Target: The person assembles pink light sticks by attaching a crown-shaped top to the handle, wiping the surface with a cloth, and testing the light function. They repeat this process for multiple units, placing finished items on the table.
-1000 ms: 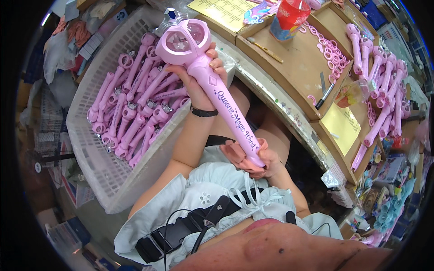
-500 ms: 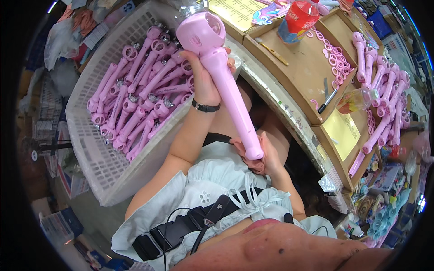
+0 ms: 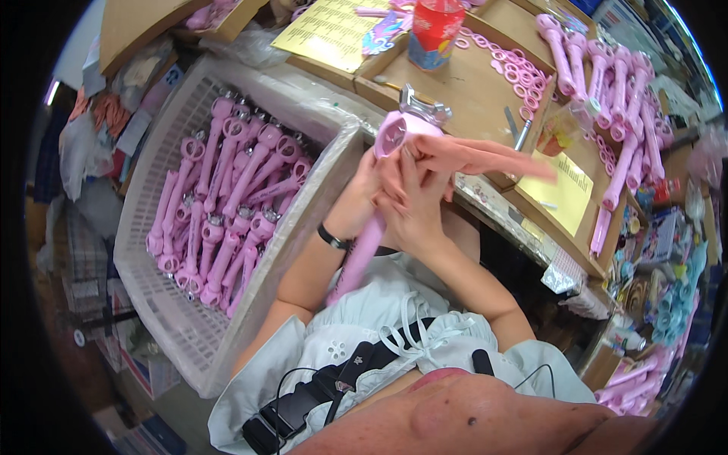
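Left hand [image 3: 362,188] on the wand [image 3: 365,246], right hand [image 3: 418,220] on the cloth [image 3: 474,155]

Both hands are close together, overlapping in the view. The left is curled around the wand just under its head [image 3: 400,127], though most of its fingers are hidden. The right is bent over, with the cloth bunched in its fingers and pressed to the wand below the head; a loose, blurred end trails toward 3 o'clock. Whether the two hands touch each other, I cannot tell.

The wand lies near the centre of the view, between the torso and the surface [image 3: 516,225]. Its long axis runs from 1 o'clock to 7: the head and silver crown [image 3: 425,108] point to 1, and the handle's end sits over the dress [image 3: 379,284] at 7. Whether that end rests on the fabric is unclear. The grip under the head probably steadies the wand against the cloth's pressure, leaving the head and crown uncovered.

At 9 to 10 o'clock, just beside the left arm, a white basket [image 3: 155,303] holds many similar wands, most slanting from 1 to 7, perhaps so that they pack closely. On the surface, between 1 and 2 o'clock, pink rings [image 3: 517,73] lie in a shallow tray [image 3: 459,85], whose rim likely keeps them from scattering. More wands are heaped beyond it at 2 o'clock; a yellow sheet [image 3: 563,193] lies at 3.
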`<state>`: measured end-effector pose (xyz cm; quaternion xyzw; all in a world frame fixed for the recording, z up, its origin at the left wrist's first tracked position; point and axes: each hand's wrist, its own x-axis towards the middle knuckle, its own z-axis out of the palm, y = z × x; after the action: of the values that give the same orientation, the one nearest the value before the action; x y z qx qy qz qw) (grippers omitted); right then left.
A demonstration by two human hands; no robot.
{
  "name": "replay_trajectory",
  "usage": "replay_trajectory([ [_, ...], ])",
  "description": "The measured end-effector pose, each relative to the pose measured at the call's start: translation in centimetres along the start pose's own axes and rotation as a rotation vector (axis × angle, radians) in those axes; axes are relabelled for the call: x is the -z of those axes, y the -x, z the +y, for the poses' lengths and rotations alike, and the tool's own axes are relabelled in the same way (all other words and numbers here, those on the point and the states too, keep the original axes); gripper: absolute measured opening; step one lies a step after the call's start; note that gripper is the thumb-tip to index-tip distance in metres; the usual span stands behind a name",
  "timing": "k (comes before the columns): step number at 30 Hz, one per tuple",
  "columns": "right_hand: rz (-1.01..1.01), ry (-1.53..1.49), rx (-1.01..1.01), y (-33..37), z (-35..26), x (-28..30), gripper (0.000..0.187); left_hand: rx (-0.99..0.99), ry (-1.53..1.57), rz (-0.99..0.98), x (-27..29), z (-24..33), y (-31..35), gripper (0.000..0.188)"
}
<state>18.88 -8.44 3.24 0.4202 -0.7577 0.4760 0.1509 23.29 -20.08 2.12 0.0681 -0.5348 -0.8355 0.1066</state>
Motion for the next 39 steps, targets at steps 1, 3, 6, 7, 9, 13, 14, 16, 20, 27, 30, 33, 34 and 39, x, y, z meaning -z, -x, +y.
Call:
replay_trajectory([
  [1, -0.013, 0.097, 0.022, -0.9, 0.4, -0.1, 0.063, -0.013, -0.09, 0.096, -0.6, -0.5, 0.2, 0.058],
  [3, 0.013, 0.164, 0.026, -3.1, 1.6, -0.3, 0.057, -0.08, -0.262, 0.105, -1.0, -0.9, 0.7, 0.057],
  [6, 0.091, -0.114, -0.135, -6.1, 3.0, 0.6, 0.043, -0.082, -0.364, 0.115, -1.4, -0.7, 1.5, 0.057],
  [7, 0.137, -0.502, -0.376, -6.1, 2.5, 0.9, 0.042, 0.049, -0.258, 0.127, -1.4, -0.5, 1.7, 0.057],
  [9, 0.231, -0.813, -0.545, -5.8, 1.4, 1.2, 0.047, 0.05, -0.29, 0.14, -1.5, -0.2, 1.3, 0.057],
  [13, 0.188, -0.291, -0.107, -3.3, -0.2, 0.9, 0.076, -0.217, -0.669, 0.19, -1.8, -0.3, 0.9, 0.058],
  [14, 0.231, -0.348, -0.303, -3.3, 0.3, 0.8, 0.068, -0.221, -0.623, 0.153, -1.9, -0.3, 1.1, 0.058],
  [16, 0.082, -1.062, -0.74, -3.8, 2.9, 2.1, 0.057, -0.199, -0.542, 0.091, -1.8, -0.3, 1.6, 0.059],
  [20, -0.149, -1.483, -0.726, -4.2, 6.2, 3.1, 0.051, 0.093, 0.021, -0.108, -1.2, -0.1, 2.6, 0.056],
  [27, -0.072, -1.521, -0.524, -3.0, 6.7, 2.6, 0.064, 0.199, 0.008, -0.027, -2.5, -0.4, 2.6, 0.076],
  [30, -0.007, -1.274, -0.591, -2.7, 7.0, 2.8, 0.06, -0.335, -0.969, 0.044, -3.9, -0.2, 3.4, 0.093],
  [33, -0.026, -1.1, -0.54, -2.5, 7.0, 3.2, 0.06, -0.266, -0.92, -0.011, -4.1, 0.6, 3.6, 0.102],
  [34, -0.032, -1.167, -0.507, -2.5, 6.8, 3.3, 0.062, -0.248, -0.879, -0.04, -4.0, 0.8, 3.5, 0.101],
  [39, -0.114, -1.648, -0.417, -2.6, 6.0, 3.6, 0.077, -0.132, -0.542, -0.215, -3.3, 1.1, 2.6, 0.102],
])
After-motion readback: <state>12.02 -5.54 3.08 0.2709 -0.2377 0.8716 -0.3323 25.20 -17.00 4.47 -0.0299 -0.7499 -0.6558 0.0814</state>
